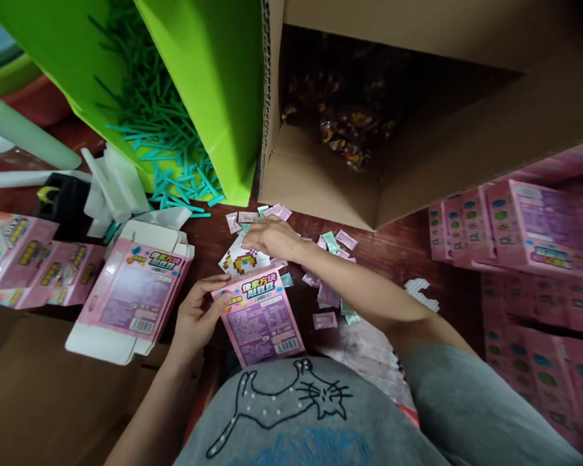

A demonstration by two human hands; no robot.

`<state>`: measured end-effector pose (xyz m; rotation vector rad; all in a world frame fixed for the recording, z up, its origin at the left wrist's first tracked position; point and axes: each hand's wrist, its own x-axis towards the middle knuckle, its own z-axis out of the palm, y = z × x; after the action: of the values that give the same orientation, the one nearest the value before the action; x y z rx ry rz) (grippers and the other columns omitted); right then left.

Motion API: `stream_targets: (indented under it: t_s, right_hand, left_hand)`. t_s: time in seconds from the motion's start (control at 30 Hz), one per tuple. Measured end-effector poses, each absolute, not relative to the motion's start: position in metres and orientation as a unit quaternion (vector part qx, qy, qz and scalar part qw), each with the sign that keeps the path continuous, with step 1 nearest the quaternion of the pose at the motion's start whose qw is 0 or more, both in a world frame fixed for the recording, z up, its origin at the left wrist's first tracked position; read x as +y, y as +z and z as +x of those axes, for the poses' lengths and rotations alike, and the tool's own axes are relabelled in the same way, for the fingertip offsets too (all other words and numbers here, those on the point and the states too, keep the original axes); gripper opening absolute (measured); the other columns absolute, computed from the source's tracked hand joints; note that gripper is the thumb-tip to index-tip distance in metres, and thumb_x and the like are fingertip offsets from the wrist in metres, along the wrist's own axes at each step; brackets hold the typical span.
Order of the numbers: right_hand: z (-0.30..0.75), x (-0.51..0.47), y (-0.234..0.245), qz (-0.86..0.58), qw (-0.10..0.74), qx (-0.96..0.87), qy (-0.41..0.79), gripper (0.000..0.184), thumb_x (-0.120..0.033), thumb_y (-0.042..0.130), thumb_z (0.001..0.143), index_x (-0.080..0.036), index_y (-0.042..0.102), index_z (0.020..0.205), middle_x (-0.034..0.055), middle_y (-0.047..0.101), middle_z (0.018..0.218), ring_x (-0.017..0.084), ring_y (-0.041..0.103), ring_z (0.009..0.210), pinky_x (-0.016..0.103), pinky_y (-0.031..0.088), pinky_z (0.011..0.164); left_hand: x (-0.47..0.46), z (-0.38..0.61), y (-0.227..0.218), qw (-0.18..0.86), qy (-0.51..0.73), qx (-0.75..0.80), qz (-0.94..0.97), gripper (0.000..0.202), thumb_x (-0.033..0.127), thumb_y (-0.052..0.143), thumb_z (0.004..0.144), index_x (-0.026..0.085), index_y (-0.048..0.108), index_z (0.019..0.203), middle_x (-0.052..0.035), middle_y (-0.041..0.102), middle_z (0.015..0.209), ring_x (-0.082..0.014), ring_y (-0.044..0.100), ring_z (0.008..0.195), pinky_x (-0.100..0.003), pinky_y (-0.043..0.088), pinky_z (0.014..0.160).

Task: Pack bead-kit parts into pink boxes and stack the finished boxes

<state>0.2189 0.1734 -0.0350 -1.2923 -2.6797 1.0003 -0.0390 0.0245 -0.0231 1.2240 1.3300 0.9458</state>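
My left hand (203,312) grips the upper left edge of a pink box (260,330), thumb on its printed face and fingers behind. The box leans toward my body, its printed panel facing up. Just beyond its top edge lie white cards (238,262) with a pixel pattern in red and yellow. Over these cards and some small sachets, my right hand (274,239) is closed with its fingers curled down. Whatever is in its fingertips is hidden. More pink sachets (325,320) and green sachets (330,243) are scattered under and beside my right forearm.
Flattened pink boxes (131,291) are stacked at left, near filled boxes (34,265). A green container (238,162) of teal sticks (175,149) stands behind. Beside it is a large cardboard box (320,194) with small wrapped packets inside. Pink boxes (539,226) pile up at right.
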Motion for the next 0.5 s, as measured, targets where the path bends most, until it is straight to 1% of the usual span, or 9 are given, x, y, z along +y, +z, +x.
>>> stream_targets:
  t_s: [0.1, 0.17, 0.23, 0.3, 0.33, 0.37, 0.4, 0.43, 0.5]
  right_hand:
    - [0.225, 0.173, -0.039, -0.424, 0.051, -0.851, 0.306, 0.026, -0.029, 0.059, 0.118, -0.029, 0.085, 0.122, 0.0057, 0.082, 0.141, 0.027, 0.071, 0.130, 0.046, 0.044, 0.114]
    - [0.230, 0.172, -0.039, -0.427, 0.102, -0.839, 0.322, 0.027, -0.028, 0.058, 0.117, -0.029, 0.084, 0.125, 0.0061, 0.080, 0.145, 0.028, 0.071, 0.134, 0.048, 0.046, 0.116]
    - [0.235, 0.171, -0.036, -0.425, 0.163, -0.807, 0.376, 0.026, -0.034, 0.057, 0.118, -0.027, 0.083, 0.118, 0.0070, 0.084, 0.133, 0.027, 0.074, 0.124, 0.046, 0.053, 0.111]
    - [0.236, 0.169, -0.031, -0.425, 0.224, -0.757, 0.442, 0.029, -0.044, 0.058, 0.117, -0.026, 0.079, 0.110, 0.0064, 0.085, 0.117, 0.024, 0.075, 0.108, 0.042, 0.058, 0.101]
    - [0.235, 0.168, -0.027, -0.424, 0.246, -0.734, 0.470, 0.032, -0.049, 0.058, 0.117, -0.025, 0.078, 0.108, 0.0059, 0.084, 0.112, 0.023, 0.075, 0.102, 0.040, 0.059, 0.097]
    - [0.233, 0.167, -0.023, -0.419, 0.258, -0.720, 0.488, 0.033, -0.052, 0.059, 0.116, -0.025, 0.076, 0.106, 0.0053, 0.083, 0.109, 0.022, 0.074, 0.098, 0.039, 0.060, 0.094]
    - [0.232, 0.167, -0.019, -0.410, 0.264, -0.719, 0.496, 0.034, -0.054, 0.059, 0.116, -0.026, 0.076, 0.106, 0.0050, 0.083, 0.108, 0.022, 0.075, 0.098, 0.039, 0.061, 0.094]
    - [0.231, 0.168, -0.015, -0.401, 0.268, -0.727, 0.489, 0.034, -0.054, 0.059, 0.116, -0.026, 0.076, 0.108, 0.0055, 0.082, 0.110, 0.023, 0.075, 0.102, 0.040, 0.062, 0.097]
    - [0.239, 0.180, -0.009, -0.415, 0.275, -0.757, 0.424, 0.031, -0.053, 0.060, 0.116, -0.028, 0.076, 0.121, 0.0087, 0.081, 0.125, 0.027, 0.075, 0.119, 0.046, 0.061, 0.110]
  left_hand:
    - [0.024, -0.036, -0.025, 0.535, 0.383, 0.568, 0.495, 0.026, 0.048, 0.088, 0.099, 0.024, 0.081, 0.108, -0.0099, 0.086, 0.126, -0.0281, 0.082, 0.121, -0.047, 0.067, 0.110]
    - [0.024, -0.035, -0.024, 0.523, 0.374, 0.582, 0.498, 0.028, 0.049, 0.087, 0.099, 0.024, 0.081, 0.108, -0.0107, 0.085, 0.127, -0.0289, 0.082, 0.122, -0.048, 0.066, 0.111]
    - [0.032, -0.033, -0.022, 0.483, 0.374, 0.603, 0.513, 0.035, 0.051, 0.089, 0.097, 0.024, 0.081, 0.116, -0.0124, 0.083, 0.135, -0.0305, 0.079, 0.129, -0.051, 0.063, 0.116]
    - [0.049, -0.029, -0.024, 0.442, 0.390, 0.617, 0.522, 0.052, 0.053, 0.094, 0.091, 0.024, 0.079, 0.131, -0.0144, 0.078, 0.147, -0.0320, 0.073, 0.139, -0.053, 0.057, 0.124]
    - [0.061, -0.027, -0.027, 0.437, 0.406, 0.611, 0.520, 0.063, 0.054, 0.097, 0.087, 0.024, 0.076, 0.138, -0.0151, 0.076, 0.151, -0.0323, 0.072, 0.142, -0.053, 0.055, 0.126]
    - [0.074, -0.023, -0.030, 0.451, 0.422, 0.594, 0.516, 0.071, 0.054, 0.100, 0.083, 0.024, 0.074, 0.142, -0.0154, 0.076, 0.150, -0.0320, 0.072, 0.140, -0.051, 0.057, 0.123]
    - [0.086, -0.019, -0.033, 0.477, 0.432, 0.572, 0.508, 0.073, 0.054, 0.102, 0.081, 0.023, 0.074, 0.140, -0.0149, 0.079, 0.144, -0.0309, 0.076, 0.133, -0.049, 0.060, 0.118]
    - [0.097, -0.015, -0.036, 0.506, 0.435, 0.553, 0.499, 0.068, 0.055, 0.103, 0.080, 0.021, 0.075, 0.133, -0.0134, 0.083, 0.133, -0.0291, 0.079, 0.122, -0.046, 0.064, 0.109]
    - [0.113, -0.008, -0.038, 0.546, 0.410, 0.549, 0.481, 0.051, 0.055, 0.099, 0.084, 0.019, 0.078, 0.112, -0.0086, 0.086, 0.107, -0.0253, 0.081, 0.098, -0.040, 0.067, 0.091]
